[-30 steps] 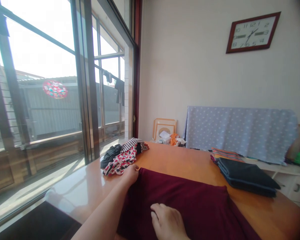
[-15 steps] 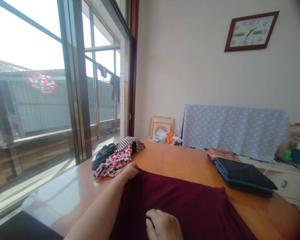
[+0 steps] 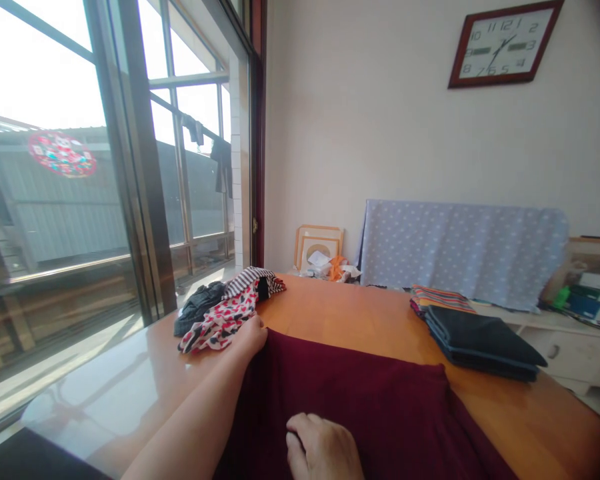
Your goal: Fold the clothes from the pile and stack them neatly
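A deep maroon cloth lies spread on the wooden table, running off the bottom of the view. My left hand is at the cloth's upper left corner, fingers pinching its edge. My right hand lies on the near part of the cloth with curled fingers, and any grip is hidden. Just beyond my left hand is a heap of clothes: a red, white and black patterned garment, a black garment and a striped piece.
To the right on the table, a dark folded cloth stack sits beside a striped folded cloth. A dotted blue cloth hangs behind, near picture frames. Large windows run along the table's left side.
The whole scene has slid left and upward in the view as my head turned. Both hands remain on the maroon cloth, with no clear change in their hold.
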### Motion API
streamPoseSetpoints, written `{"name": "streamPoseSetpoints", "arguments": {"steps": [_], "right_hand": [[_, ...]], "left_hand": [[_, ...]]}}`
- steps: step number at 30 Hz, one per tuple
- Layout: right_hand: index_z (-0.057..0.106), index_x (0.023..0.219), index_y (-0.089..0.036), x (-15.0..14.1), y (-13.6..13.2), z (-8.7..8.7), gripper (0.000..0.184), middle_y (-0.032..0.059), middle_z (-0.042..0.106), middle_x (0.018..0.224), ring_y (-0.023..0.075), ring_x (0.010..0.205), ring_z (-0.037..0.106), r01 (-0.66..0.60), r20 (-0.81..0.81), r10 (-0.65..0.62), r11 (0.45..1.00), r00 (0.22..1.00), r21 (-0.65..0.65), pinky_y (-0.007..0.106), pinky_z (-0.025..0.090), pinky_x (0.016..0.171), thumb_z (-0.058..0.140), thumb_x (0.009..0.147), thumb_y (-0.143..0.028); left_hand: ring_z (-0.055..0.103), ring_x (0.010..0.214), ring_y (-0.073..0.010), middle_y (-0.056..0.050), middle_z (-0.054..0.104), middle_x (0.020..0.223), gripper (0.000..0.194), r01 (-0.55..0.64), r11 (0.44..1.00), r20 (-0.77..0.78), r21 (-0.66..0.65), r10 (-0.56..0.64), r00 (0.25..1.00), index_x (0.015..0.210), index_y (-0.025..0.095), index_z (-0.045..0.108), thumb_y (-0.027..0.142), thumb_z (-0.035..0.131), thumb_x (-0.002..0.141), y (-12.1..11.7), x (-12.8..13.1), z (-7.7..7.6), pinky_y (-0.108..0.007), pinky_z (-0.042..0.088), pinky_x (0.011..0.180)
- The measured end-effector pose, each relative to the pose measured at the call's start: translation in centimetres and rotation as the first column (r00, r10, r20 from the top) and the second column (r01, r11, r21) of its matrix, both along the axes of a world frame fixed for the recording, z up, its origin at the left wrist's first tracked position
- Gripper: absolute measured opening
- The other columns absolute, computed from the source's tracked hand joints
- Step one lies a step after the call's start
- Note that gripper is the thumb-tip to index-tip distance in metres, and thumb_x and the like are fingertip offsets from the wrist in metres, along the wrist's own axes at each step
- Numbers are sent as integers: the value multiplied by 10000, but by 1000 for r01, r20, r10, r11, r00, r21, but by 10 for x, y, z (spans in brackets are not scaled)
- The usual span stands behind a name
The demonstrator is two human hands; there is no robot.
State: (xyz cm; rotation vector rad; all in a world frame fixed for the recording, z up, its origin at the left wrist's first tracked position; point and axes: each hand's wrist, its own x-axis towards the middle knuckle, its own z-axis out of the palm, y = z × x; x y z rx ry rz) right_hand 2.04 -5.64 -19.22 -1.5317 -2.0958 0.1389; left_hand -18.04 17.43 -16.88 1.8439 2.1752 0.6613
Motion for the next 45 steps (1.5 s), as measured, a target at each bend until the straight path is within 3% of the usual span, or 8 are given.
{"name": "streamPoseSetpoints", "arguments": {"steps": [3,7,10,19,24,32,39,45], "right_hand": [[682,921,-311,1,-2,4,181,-41,726,830,158,738,674,-10,-5,10,1000,1000,-16,246,396,657,547,850,-213],[679,927,-300,2,-3,7,185,-33,726,832,160,744,670,-30,-11,30,999,999,-22,246,386,657,532,861,-210],[678,929,-298,2,-4,7,185,-32,727,840,159,749,668,-29,-19,28,999,999,-20,248,380,661,529,864,-209],[684,938,-313,2,-7,11,192,-44,725,855,166,767,666,-5,-34,4,999,999,-35,274,367,673,521,884,-228],[693,947,-316,3,-11,10,200,-42,723,845,158,763,658,-15,-77,13,1000,997,-23,275,356,681,509,913,-246],[700,958,-317,3,-13,14,204,-30,726,856,154,761,651,-7,-58,6,1000,998,-27,276,336,672,502,931,-273],[704,925,-314,4,-15,15,212,-28,726,838,155,761,653,-1,-57,0,1000,998,-25,281,327,674,493,932,-291],[705,921,-313,4,-14,15,208,-23,730,844,159,768,653,0,-59,-1,1000,998,-29,282,325,674,497,924,-302]], "left_hand": [[653,985,-246,-102,710,1085,245,-1,1000,-15,8,1,1000,1013,213,637,343,542,828,-1,-1,5,-289,447,752],[666,820,-232,-74,724,863,289,52,997,-26,-51,-53,998,809,203,665,460,534,836,-3,0,8,-279,432,659],[662,750,-214,-55,709,772,248,71,994,-35,-88,-74,997,728,204,659,434,591,792,-7,0,6,-265,416,617],[653,986,-255,-102,706,1116,234,61,998,-122,-12,-62,991,980,226,639,361,480,874,-33,1,21,-303,447,742],[672,953,-276,-136,717,1080,318,65,997,-185,-44,-72,980,925,206,649,429,424,912,-68,8,32,-334,468,764],[694,948,-302,-134,741,988,351,122,993,-353,4,-113,929,997,196,612,426,348,969,-122,25,15,-469,444,882],[688,960,-277,-129,737,958,288,93,995,-390,19,-78,917,1015,191,592,379,377,974,-126,17,10,-452,398,930],[620,1094,-288,-151,672,1158,343,136,981,-390,137,-73,918,1094,196,598,380,330,987,-139,23,16,-453,387,958]]}}
